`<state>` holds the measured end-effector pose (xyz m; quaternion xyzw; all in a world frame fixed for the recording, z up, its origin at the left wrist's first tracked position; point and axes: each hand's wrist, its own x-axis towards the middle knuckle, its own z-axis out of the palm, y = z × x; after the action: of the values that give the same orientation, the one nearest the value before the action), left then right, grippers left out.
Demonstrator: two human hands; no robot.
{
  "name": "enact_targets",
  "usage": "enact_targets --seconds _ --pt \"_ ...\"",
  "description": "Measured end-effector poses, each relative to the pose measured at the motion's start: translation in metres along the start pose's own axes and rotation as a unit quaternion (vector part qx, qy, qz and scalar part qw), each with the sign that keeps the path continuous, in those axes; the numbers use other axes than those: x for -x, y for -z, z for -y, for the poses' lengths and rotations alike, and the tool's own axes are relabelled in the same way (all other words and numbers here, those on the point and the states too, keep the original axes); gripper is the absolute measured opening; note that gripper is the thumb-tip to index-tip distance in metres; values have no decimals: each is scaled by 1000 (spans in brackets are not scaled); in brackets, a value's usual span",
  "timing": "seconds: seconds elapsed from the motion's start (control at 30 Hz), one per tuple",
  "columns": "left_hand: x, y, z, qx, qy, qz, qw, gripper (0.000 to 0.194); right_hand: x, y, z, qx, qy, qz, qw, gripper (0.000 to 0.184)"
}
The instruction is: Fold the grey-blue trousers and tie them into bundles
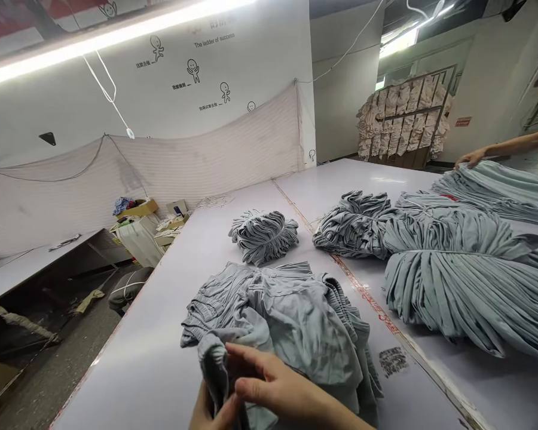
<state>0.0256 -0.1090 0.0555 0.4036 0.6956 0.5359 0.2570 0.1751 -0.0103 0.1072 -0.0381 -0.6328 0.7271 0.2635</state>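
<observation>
Both hands pinch the grey garment [291, 322] at the worktop's [161, 370] near edge: right hand [278, 388] fingers clamped on a fold, left hand [210, 412] gripping beneath. Keep the ribbed hem taut while feeding along.

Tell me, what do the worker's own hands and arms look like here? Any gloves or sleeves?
Both hands are bare: no gloves, rings or watch show. The right hand is seen with its forearm running off the bottom edge, and no sleeve covers that part. Only the fingers and thumb of the left hand show at the bottom edge, partly behind grey cloth, so its wrist and arm cannot be seen.
</observation>
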Motion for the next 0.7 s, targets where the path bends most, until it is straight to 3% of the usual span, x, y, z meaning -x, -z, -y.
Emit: enact_targets --seconds 0.03,0.07,0.1,0.13,0.2,0.23,0.3,0.37,0.43,0.5,0.6,0.7 --pt "-9 9 -2 30 47 -38 998 61 5 6 -1 62 -2 -8 998 54" --pt "-19 17 -2 64 94 -65 991 57 13 16 -3 143 2 -54 988 51" --pt "-28 26 -1 101 137 -83 982 53 22 27 -8 238 13 -137 961 48" --pt "-36 36 1 150 173 -98 968 47 33 41 -15 334 26 -243 910 46" --pt "-52 58 8 265 219 -122 931 37 56 72 -32 492 37 -433 754 48" --pt "-58 70 12 316 228 -131 912 34 66 87 -40 551 26 -486 678 50" --pt "-69 93 19 398 239 -134 876 33 80 112 -53 638 -14 -522 566 54" --pt "-76 117 26 447 251 -132 848 34 85 129 -60 696 -37 -513 502 53" --pt "-80 139 31 461 249 -146 839 31 82 138 -61 728 -22 -500 469 45" --pt "-80 161 39 441 222 -174 852 26 76 138 -59 745 6 -478 465 38" --pt "-76 197 59 381 181 -203 884 21 69 121 -59 736 43 -464 491 33" --pt "-70 241 91 315 159 -201 914 26 64 82 -69 678 38 -504 533 34"
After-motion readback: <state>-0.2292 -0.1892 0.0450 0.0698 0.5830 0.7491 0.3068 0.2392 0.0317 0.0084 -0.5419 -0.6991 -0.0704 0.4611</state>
